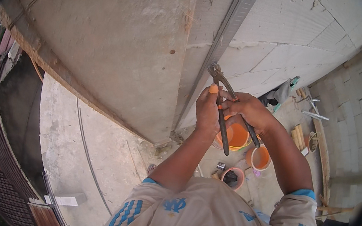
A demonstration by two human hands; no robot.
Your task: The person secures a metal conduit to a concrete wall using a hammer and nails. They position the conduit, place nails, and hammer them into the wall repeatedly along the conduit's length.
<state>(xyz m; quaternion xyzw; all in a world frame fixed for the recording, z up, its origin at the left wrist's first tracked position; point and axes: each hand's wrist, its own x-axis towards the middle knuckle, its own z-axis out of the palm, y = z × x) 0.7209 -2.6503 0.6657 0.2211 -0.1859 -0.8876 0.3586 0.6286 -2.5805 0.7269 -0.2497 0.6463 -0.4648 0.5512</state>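
Observation:
I hold a pair of dark pincers (pixel 222 124) in front of my chest, jaws upward and the two handles spread apart below. My left hand (pixel 208 111) is closed about the left handle near the jaws, thumb pointing up. Gripping the right handle is my right hand (pixel 252 110), its fingers curled toward the left one. The pincer jaws appear against or close before a grey metal profile (pixel 224 37) with slots along it, fixed upright on the wall. Whether they bite on it I cannot tell.
A smooth plastered panel (pixel 122 34) stands left of the profile, a white block wall (pixel 291 31) right of it. Below are an orange bucket (pixel 239 135), a second bucket (pixel 260 158) and a small pink pail (pixel 233 179). Wooden planks (pixel 322 157) lie right; rods (pixel 86 152) lie left.

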